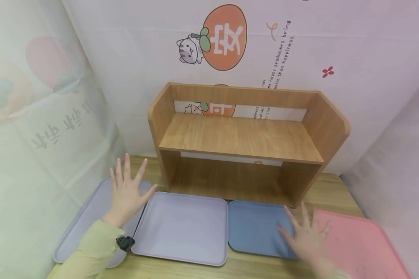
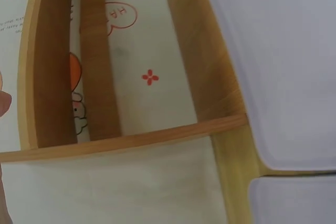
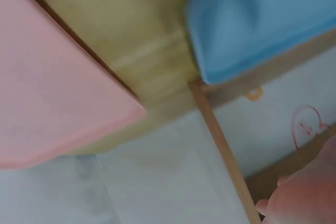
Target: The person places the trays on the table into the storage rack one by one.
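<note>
My left hand (image 1: 127, 197) is held with fingers spread above the lavender tray (image 1: 90, 221) at the far left, holding nothing. Over the gap between the blue tray (image 1: 258, 228) and the pink tray (image 1: 362, 244), my right hand (image 1: 308, 238) also has its fingers spread and holds nothing; it is blurred. A second lavender tray (image 1: 181, 228) lies between the left one and the blue one. Behind the trays stands a two-tier wooden shelf (image 1: 240, 135) with bare boards. In the right wrist view, part of the right hand (image 3: 307, 192) shows at the lower right.
The trays and shelf rest on a wooden table (image 1: 167, 271). A white printed cloth (image 1: 136, 58) hangs behind the shelf, and cloth also hangs at the left and right sides. A black device (image 1: 125, 243) is strapped on the left wrist.
</note>
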Demonstrator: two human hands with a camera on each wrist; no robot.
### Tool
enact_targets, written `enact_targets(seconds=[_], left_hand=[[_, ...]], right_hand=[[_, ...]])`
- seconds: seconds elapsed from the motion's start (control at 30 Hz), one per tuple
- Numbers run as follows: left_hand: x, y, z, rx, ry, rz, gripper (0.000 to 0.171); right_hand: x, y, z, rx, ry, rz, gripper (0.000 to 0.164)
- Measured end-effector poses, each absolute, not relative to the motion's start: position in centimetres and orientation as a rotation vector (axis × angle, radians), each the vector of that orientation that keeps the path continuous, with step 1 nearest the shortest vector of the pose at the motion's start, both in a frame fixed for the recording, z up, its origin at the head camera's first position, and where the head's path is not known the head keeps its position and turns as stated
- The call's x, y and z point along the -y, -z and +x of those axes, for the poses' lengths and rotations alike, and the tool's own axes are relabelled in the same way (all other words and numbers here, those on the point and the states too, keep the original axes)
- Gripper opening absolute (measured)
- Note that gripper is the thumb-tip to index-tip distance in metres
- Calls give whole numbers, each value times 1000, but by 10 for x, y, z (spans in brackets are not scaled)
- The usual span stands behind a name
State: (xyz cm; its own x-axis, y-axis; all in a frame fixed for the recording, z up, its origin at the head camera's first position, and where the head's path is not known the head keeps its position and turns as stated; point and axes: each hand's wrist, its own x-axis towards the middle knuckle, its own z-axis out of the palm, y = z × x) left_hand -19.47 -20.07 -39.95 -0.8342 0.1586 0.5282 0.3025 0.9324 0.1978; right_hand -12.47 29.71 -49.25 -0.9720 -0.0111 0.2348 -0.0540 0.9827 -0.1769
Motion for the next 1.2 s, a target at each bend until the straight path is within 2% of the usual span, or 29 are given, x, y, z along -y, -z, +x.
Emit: enact_targets(seconds=[0.37, 0.53, 0.77, 1.2], left_hand=[[195, 355, -237, 2370, 675, -461, 84], [188, 340, -259, 2262, 961, -518, 82], [185, 324, -278, 2265, 1405, -528, 91], [185, 315, -292, 2424, 1301, -418, 91]], right_hand=[[-308, 538, -127, 2979, -213, 173, 71], [-312, 553, -128, 3007, -138, 206, 72], [-317, 566, -127, 3037, -230, 208, 72], [-314, 562, -131, 3135, -322, 199, 76]])
